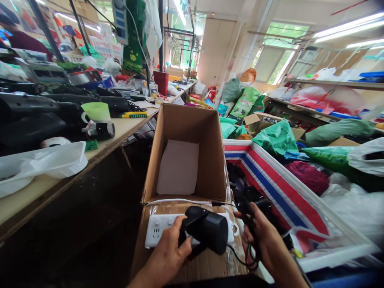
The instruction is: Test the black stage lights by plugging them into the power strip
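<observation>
My left hand (171,250) is closed around a black barrel-shaped device (211,230) with a cord, held over a white power strip (154,232). My fingers hide part of the device, so its exact kind is unclear. In my right hand (264,236) is a bundle of black power cord (252,256), partly blurred; a loop of it hangs below the fingers and runs towards the device. The power strip lies on a brown cardboard surface (195,266), its white cable (177,201) stretched along the far side. Directly beyond stands an open cardboard box (210,160).
A pale sheet (178,168) lies inside the box. On the left workbench (120,128) are a white tray (69,160), a green cup (96,112) and dark plastic parts. At right, a striped-lined bin (279,180) holds black items. A person (27,38) is far left.
</observation>
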`<state>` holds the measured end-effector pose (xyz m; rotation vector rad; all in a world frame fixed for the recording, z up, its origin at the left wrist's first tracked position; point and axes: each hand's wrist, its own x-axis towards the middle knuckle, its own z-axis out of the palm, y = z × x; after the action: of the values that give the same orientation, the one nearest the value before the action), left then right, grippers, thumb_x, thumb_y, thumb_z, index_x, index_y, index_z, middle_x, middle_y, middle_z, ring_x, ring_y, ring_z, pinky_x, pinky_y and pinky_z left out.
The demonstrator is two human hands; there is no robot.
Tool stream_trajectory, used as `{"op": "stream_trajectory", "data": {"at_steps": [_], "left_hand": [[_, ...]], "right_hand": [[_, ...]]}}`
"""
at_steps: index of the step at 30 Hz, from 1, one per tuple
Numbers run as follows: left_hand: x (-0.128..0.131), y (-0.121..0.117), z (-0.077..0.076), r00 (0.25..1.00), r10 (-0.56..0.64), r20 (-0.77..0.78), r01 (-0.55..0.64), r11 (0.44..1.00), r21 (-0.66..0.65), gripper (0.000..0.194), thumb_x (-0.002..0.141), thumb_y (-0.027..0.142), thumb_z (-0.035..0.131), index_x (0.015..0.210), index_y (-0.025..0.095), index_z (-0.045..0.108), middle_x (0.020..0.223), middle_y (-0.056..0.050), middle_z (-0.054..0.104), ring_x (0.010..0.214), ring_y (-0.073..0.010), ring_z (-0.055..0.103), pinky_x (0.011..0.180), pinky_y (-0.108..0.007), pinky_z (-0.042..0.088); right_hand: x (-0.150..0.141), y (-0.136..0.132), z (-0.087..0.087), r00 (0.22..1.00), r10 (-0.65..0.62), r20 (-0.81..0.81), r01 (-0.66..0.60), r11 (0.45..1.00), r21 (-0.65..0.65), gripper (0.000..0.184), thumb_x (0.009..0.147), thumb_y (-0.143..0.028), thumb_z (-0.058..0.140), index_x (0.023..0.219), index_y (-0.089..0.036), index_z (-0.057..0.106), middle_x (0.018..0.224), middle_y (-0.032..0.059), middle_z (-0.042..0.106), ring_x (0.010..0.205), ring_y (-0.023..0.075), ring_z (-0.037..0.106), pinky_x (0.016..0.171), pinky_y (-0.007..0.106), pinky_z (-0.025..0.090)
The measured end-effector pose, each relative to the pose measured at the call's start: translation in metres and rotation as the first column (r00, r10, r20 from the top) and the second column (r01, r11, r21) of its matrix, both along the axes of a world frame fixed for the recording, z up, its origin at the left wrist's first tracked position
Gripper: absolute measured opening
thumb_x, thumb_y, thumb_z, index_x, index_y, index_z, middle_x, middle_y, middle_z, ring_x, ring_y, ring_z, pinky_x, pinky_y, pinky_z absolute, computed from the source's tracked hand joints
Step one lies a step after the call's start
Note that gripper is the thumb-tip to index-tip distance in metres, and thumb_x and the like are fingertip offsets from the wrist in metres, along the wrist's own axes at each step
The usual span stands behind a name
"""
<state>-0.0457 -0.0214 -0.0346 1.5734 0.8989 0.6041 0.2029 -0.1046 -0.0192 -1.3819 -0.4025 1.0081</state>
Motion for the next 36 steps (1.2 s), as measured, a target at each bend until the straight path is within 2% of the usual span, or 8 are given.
{"op": "stream_trajectory", "data": {"at_steps": [2,4,8,11,15,21,26,36], "left_hand": [[-0.014,0.008,0.005,0.998,-0.049,0.032,0.050,0.998,-0.031,0.031,0.085,0.034,0.053,0.113,0.021,0.055,0.098,-0.006,0.066,0.091,-0.0251,0.059,0.083,-0.033,0.042],[-0.028,0.015,0.008,0.995,-0.068,0.079,0.074,0.994,-0.078,0.034,0.086,0.037,0.052,0.115,0.020,0.052,0.101,-0.005,0.065,0.094,-0.0242,0.058,0.085,-0.032,0.042],[-0.042,0.022,0.018,0.977,-0.108,0.182,0.131,0.984,-0.120,0.039,0.085,0.044,0.055,0.116,0.022,0.052,0.098,-0.004,0.064,0.092,-0.0223,0.057,0.081,-0.030,0.044],[-0.039,0.018,0.028,0.951,-0.156,0.266,0.203,0.967,-0.156,0.038,0.084,0.043,0.060,0.115,0.022,0.055,0.096,-0.003,0.065,0.090,-0.0208,0.059,0.081,-0.030,0.046],[-0.035,0.007,0.034,0.934,-0.075,0.350,0.190,0.932,-0.307,0.040,0.078,0.044,0.067,0.110,0.021,0.059,0.083,-0.003,0.066,0.076,-0.0177,0.061,0.068,-0.026,0.050],[-0.042,0.012,0.031,0.917,0.180,0.357,-0.011,0.903,-0.429,0.041,0.075,0.038,0.073,0.108,0.023,0.056,0.073,-0.001,0.068,0.051,-0.0150,0.062,0.044,-0.024,0.052],[-0.041,0.022,0.026,0.879,0.250,0.406,-0.032,0.880,-0.473,0.042,0.073,0.037,0.074,0.106,0.021,0.054,0.067,-0.001,0.069,0.051,-0.0187,0.065,0.041,-0.026,0.054],[-0.039,0.022,0.019,0.859,0.316,0.404,-0.086,0.866,-0.493,0.035,0.073,0.028,0.073,0.104,0.019,0.060,0.065,0.002,0.064,0.046,-0.0136,0.058,0.036,-0.025,0.053]], "right_hand": [[0.015,-0.009,0.006,0.979,-0.043,-0.200,0.049,0.998,0.025,0.076,0.069,-0.046,0.067,0.135,-0.030,0.033,0.090,0.0026,0.072,0.054,0.0130,0.059,0.057,0.027,0.052],[0.021,-0.016,0.007,0.975,-0.045,-0.217,0.061,0.996,0.068,0.072,0.061,-0.036,0.071,0.127,-0.030,0.043,0.104,0.0052,0.070,0.077,0.0201,0.067,0.073,0.034,0.055],[0.009,-0.013,-0.011,0.985,-0.089,0.146,0.081,0.995,0.063,0.074,0.056,-0.036,0.080,0.121,-0.028,0.045,0.119,0.0091,0.063,0.099,0.0264,0.064,0.085,0.041,0.052],[0.003,-0.001,-0.029,0.853,-0.228,0.470,0.279,0.959,-0.040,0.068,0.057,-0.051,0.080,0.109,-0.021,0.046,0.090,0.0070,0.066,0.082,0.0249,0.064,0.075,0.039,0.052],[0.017,0.010,-0.041,0.707,-0.332,0.624,0.451,0.892,-0.037,0.062,0.066,-0.056,0.073,0.107,-0.019,0.045,0.072,-0.0002,0.057,0.063,0.0185,0.056,0.061,0.033,0.047],[0.031,0.001,-0.034,0.752,-0.058,0.656,0.150,0.985,-0.086,0.044,0.074,-0.057,0.063,0.084,-0.014,0.066,0.066,0.0056,0.063,0.058,0.0179,0.057,0.053,0.030,0.045],[0.014,-0.006,-0.039,0.769,0.200,0.607,-0.179,0.979,-0.097,0.033,0.074,-0.043,0.067,0.090,-0.015,0.070,0.075,0.0059,0.071,0.066,0.0203,0.064,0.061,0.031,0.052],[0.010,0.007,-0.050,0.634,0.329,0.700,-0.356,0.928,-0.113,0.018,0.075,-0.023,0.060,0.089,-0.019,0.071,0.095,0.0074,0.072,0.092,0.0241,0.066,0.086,0.039,0.050]]}}
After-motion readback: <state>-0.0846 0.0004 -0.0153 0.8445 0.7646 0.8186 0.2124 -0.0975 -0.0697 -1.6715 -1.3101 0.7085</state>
